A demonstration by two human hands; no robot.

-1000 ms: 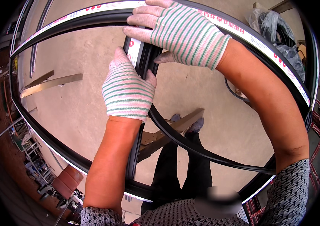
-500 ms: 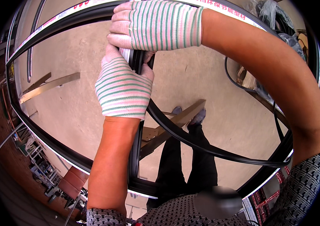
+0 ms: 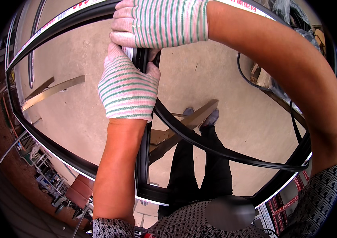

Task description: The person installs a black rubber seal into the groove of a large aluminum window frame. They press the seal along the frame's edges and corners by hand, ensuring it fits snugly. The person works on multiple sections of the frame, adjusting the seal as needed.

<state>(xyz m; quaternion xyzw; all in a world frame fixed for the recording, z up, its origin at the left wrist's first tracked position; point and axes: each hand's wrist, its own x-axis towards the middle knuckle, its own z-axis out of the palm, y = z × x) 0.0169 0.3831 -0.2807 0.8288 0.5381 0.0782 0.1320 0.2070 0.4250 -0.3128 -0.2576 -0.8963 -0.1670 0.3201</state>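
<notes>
A large black window frame (image 3: 69, 161), with white printed film on its outer edges, lies before me. My left hand (image 3: 130, 89), in a striped knit glove, is closed round its middle bar (image 3: 141, 174), close to the far rail (image 3: 77, 16). Just beyond it, my right hand (image 3: 158, 23), gloved alike, reaches across from the right. Its fingers are bent together over the joint of bar and rail, above my left thumb. A black rubber sealing strip (image 3: 216, 151) runs in a loose curve from beside my left hand to the frame's right side. What lies under my fingers is hidden.
Beams of a support (image 3: 194, 121) stand below the frame near my feet, and another support (image 3: 57, 90) is at left. Plastic-wrapped material (image 3: 281, 12) lies at far right. A brown-topped stool (image 3: 79, 190) stands at lower left, red-and-white bundles (image 3: 281, 212) at lower right.
Both hands have shifted slightly up and left in the picture, and the view has tilted a little. Their hold on the joint looks the same. The strip's loose curve sits slightly higher.
</notes>
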